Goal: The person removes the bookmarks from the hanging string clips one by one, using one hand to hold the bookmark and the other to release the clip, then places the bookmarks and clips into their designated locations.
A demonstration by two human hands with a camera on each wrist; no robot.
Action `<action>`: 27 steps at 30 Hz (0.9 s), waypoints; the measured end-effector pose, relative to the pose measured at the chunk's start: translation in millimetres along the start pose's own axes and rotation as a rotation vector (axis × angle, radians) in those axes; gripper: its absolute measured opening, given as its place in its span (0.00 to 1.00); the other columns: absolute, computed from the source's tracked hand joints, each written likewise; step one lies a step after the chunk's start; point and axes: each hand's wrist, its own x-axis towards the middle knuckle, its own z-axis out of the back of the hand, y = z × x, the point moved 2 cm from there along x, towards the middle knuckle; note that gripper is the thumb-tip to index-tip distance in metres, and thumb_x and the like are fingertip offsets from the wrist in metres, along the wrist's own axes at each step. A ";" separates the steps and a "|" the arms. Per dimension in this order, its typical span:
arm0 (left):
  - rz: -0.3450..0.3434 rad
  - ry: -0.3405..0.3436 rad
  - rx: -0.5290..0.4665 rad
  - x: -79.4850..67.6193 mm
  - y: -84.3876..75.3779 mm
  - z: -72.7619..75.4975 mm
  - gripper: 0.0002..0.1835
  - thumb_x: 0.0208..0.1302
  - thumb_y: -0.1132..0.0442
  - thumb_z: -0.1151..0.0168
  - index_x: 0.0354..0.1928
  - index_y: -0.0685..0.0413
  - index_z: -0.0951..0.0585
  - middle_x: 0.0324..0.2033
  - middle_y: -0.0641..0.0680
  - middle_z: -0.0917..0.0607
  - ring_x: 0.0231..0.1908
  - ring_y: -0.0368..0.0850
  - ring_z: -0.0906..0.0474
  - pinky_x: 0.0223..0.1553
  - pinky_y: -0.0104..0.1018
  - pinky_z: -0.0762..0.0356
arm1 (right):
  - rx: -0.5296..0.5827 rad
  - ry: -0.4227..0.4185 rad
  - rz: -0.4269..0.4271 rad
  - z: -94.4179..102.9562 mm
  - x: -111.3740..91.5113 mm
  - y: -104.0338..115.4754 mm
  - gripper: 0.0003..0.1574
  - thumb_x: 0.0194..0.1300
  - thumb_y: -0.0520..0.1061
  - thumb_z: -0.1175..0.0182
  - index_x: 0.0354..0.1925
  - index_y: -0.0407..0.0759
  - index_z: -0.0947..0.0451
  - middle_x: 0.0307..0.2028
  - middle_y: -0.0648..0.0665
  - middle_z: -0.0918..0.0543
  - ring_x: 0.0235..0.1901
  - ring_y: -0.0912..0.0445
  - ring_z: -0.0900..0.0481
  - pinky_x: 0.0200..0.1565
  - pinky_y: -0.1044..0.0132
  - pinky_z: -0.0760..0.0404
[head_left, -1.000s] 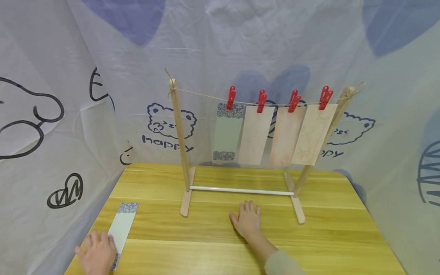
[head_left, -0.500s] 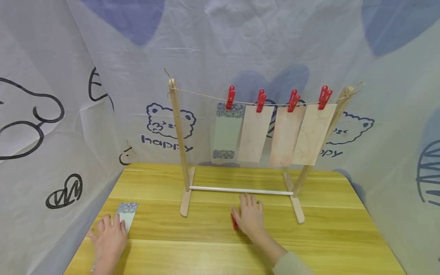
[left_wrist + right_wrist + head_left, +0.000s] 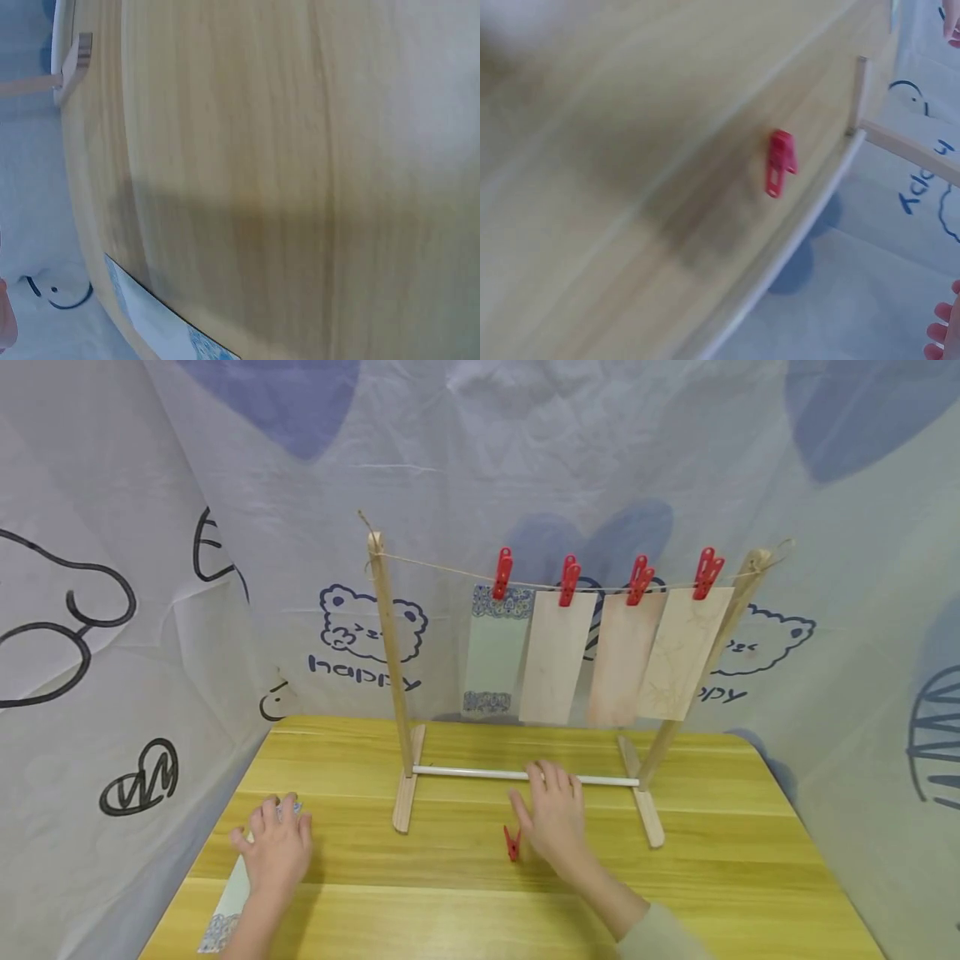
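Note:
A pale green paper strip (image 3: pixel 234 893) with blue patterned ends lies on the table at the left. Over its far end hovers my left hand (image 3: pixel 276 852), fingers spread and holding nothing. The left wrist view shows the strip (image 3: pixel 157 326) flat on the wood. Near the table's middle lies a red clothespin (image 3: pixel 512 843). Just right of and beyond it is my right hand (image 3: pixel 557 817), its fingers loosely extended, overlapping the white rod in the head view. In the right wrist view the clothespin (image 3: pixel 781 162) lies apart from the fingertips (image 3: pixel 935 331).
A wooden rack (image 3: pixel 392 647) stands at the back, its feet joined by a white rod (image 3: pixel 480 772). From its string (image 3: pixel 442 566) hang several paper strips (image 3: pixel 558 656), each under a red clothespin (image 3: pixel 503 573). Printed cloth (image 3: pixel 480 460) encloses the table (image 3: pixel 405 910).
My left hand has moved forward and right over the strip, baring its near end. My right hand has shifted forward and right, uncovering the red clothespin on the table.

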 end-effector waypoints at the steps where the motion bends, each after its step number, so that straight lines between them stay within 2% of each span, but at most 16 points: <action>1: -0.009 -0.006 -0.006 1.1 -3.6 -0.6 0.18 0.67 0.60 0.52 0.54 0.63 0.36 0.52 0.69 0.38 0.52 0.67 0.44 0.47 0.66 0.57 | 0.006 -0.006 0.000 4.2 2.6 0.4 0.26 0.60 0.56 0.47 0.50 0.40 0.30 0.48 0.39 0.26 0.50 0.45 0.31 0.50 0.49 0.36; 6: -0.048 -0.028 -0.033 8.3 -22.3 -4.4 0.19 0.68 0.58 0.53 0.54 0.61 0.35 0.53 0.67 0.37 0.52 0.66 0.43 0.48 0.67 0.57 | 0.025 -0.065 0.016 21.5 16.4 -0.9 0.27 0.58 0.55 0.43 0.50 0.40 0.29 0.48 0.39 0.26 0.50 0.45 0.30 0.50 0.48 0.36; 11: -0.097 -0.049 -0.047 18.2 -41.3 -4.9 0.19 0.68 0.56 0.52 0.55 0.61 0.35 0.53 0.66 0.37 0.53 0.65 0.43 0.48 0.66 0.56 | 0.003 -0.114 0.042 36.6 31.7 -5.6 0.28 0.58 0.55 0.44 0.50 0.39 0.30 0.48 0.38 0.26 0.49 0.44 0.30 0.51 0.48 0.36; 15: -0.129 -0.054 -0.055 25.9 -56.7 -2.8 0.20 0.68 0.54 0.52 0.55 0.60 0.34 0.54 0.66 0.37 0.53 0.64 0.42 0.48 0.64 0.55 | -0.006 -0.135 0.064 48.8 43.4 -10.1 0.28 0.62 0.57 0.50 0.51 0.39 0.31 0.48 0.38 0.27 0.49 0.43 0.31 0.51 0.47 0.37; 18: -0.141 -0.046 -0.048 32.1 -67.5 -0.1 0.21 0.68 0.53 0.53 0.56 0.60 0.35 0.54 0.65 0.37 0.53 0.64 0.43 0.49 0.63 0.55 | -0.021 -0.148 0.091 57.5 51.8 -13.0 0.31 0.67 0.62 0.60 0.51 0.39 0.31 0.48 0.38 0.27 0.49 0.44 0.31 0.50 0.48 0.37; 21: -0.149 -0.043 -0.052 38.7 -77.7 1.6 0.22 0.69 0.52 0.55 0.57 0.59 0.35 0.55 0.65 0.38 0.53 0.63 0.43 0.49 0.62 0.55 | -0.037 -0.165 0.120 67.4 60.5 -14.5 0.35 0.69 0.65 0.67 0.51 0.40 0.31 0.48 0.39 0.27 0.49 0.44 0.31 0.51 0.48 0.37; 27: -0.176 -0.065 -0.086 50.6 -98.8 2.7 0.22 0.68 0.52 0.54 0.57 0.58 0.35 0.55 0.64 0.38 0.54 0.62 0.43 0.51 0.62 0.56 | -0.073 -0.224 0.183 87.8 77.9 -15.5 0.34 0.69 0.64 0.65 0.50 0.40 0.30 0.47 0.39 0.27 0.49 0.45 0.30 0.50 0.49 0.36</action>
